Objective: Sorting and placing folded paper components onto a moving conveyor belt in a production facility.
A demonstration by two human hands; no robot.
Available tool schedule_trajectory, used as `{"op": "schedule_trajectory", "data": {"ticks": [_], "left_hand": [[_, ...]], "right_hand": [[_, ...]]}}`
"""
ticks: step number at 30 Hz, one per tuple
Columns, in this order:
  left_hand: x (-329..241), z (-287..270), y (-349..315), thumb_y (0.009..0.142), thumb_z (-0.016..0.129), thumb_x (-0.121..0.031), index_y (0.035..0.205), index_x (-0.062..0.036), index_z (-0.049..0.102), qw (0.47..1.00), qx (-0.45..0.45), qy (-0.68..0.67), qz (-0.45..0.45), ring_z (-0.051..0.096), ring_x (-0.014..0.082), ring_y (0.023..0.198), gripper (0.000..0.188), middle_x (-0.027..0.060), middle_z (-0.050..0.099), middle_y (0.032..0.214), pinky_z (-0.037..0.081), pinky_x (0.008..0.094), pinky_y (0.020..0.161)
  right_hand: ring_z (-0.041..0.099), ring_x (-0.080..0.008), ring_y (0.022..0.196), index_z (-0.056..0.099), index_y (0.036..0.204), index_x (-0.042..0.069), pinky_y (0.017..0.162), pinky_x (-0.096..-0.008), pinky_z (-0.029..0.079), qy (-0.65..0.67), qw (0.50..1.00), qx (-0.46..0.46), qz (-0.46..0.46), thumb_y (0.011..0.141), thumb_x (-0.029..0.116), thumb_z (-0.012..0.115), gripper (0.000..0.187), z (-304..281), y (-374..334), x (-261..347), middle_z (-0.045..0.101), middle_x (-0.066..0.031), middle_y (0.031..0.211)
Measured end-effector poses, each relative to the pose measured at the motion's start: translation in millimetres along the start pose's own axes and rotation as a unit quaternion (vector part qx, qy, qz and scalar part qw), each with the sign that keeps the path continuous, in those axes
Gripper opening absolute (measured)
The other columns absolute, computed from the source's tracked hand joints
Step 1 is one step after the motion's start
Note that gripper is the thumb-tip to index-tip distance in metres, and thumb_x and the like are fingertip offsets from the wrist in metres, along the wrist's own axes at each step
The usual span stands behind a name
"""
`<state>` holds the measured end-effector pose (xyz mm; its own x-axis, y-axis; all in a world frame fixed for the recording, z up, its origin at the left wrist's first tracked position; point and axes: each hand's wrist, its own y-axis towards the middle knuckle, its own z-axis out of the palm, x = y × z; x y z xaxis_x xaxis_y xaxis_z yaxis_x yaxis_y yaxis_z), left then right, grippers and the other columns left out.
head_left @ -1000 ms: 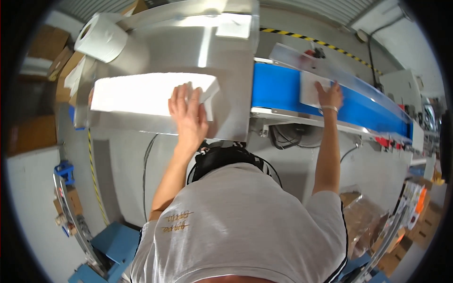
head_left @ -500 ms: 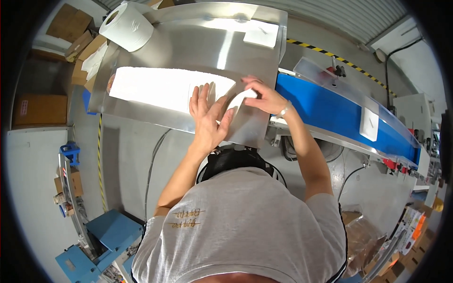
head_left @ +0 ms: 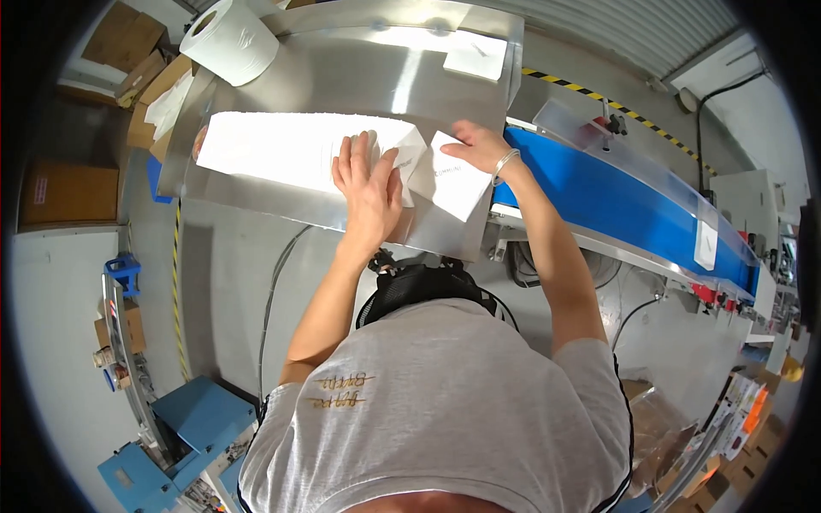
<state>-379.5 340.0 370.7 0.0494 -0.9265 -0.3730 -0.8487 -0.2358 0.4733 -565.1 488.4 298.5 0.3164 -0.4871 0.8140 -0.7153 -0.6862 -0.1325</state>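
While a steel table fills the far left and middle of the scene, a blue conveyor belt runs off to the right from the table's right end, with a clear guard along its far side. On the near half of the table lies a long white stack of folded paper, stretching from left to right, its right end loosened and uneven. A big white roll stands tilted at the table's far left corner. The left hand rests on the right end of the stack, fingers slightly apart and bent over the paper. The right hand has its thumb and fingers closed on the far right edge of a white folded piece, which is just beside the stack's right end, above the table. Another flat white piece lies at the table's far right, and a smaller-looking one lies toward the belt's right end. A pale band circles the right wrist.
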Motion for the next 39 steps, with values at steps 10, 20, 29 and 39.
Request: {"op": "schedule_trajectory", "data": {"ticks": [10, 20, 29, 39], "left_hand": [[23.8, 1.9, 1.9, 0.077, 0.058, -0.007, 0.108, -0.0075, 0.06, 0.998, -0.046, 0.038, -0.004, 0.028, 0.0427, 0.124, 0.031, 0.0203, 0.037, 0.13, 0.019, 0.0537, 0.101], [11.4, -11.3, 5.4, 0.075, 0.064, -0.015, 0.11, -0.0128, 0.06, 0.999, -0.011, 0.027, 0.029, 0.026, 0.0435, 0.125, 0.036, 0.022, 0.035, 0.132, 0.018, 0.0523, 0.102], [5.5, -16.7, 3.0, 0.07, 0.07, -0.02, 0.123, -0.0115, 0.05, 1.0, 0.01, 0.021, 0.021, 0.026, 0.0417, 0.125, 0.057, 0.0219, 0.032, 0.134, 0.021, 0.0515, 0.101], [-17.7, -18.4, 5.9, 0.071, 0.068, -0.025, 0.122, -0.0145, 0.051, 0.999, -0.005, 0.024, 0.046, 0.025, 0.0413, 0.125, 0.055, 0.0225, 0.029, 0.136, 0.02, 0.0531, 0.1]], "right_hand": [[0.061, -0.0378, 0.086, 0.047, 0.111, -0.001, 0.076, -0.0419, 0.049, -0.085, 0.97, -0.159, 0.162, 0.074, 0.037, 0.066, 0.057, 9.9, -84.9, 25.5, 0.062, -0.0232, 0.092], [0.061, -0.0341, 0.087, 0.043, 0.124, 0.0, 0.078, -0.0366, 0.048, -0.062, 0.974, -0.187, 0.114, 0.069, 0.034, 0.07, 0.069, 23.3, -79.6, 26.9, 0.063, -0.0191, 0.094], [0.061, -0.0302, 0.093, 0.041, 0.126, 0.002, 0.083, -0.0332, 0.047, 0.034, 0.987, -0.088, 0.13, 0.068, 0.037, 0.07, 0.074, 24.1, -91.8, 30.1, 0.062, -0.0182, 0.105], [0.06, -0.0295, 0.091, 0.045, 0.125, 0.007, 0.081, -0.0361, 0.047, -0.017, 0.981, -0.159, 0.111, 0.069, 0.035, 0.07, 0.067, 31.1, -95.5, 19.5, 0.057, -0.0185, 0.109]]}}
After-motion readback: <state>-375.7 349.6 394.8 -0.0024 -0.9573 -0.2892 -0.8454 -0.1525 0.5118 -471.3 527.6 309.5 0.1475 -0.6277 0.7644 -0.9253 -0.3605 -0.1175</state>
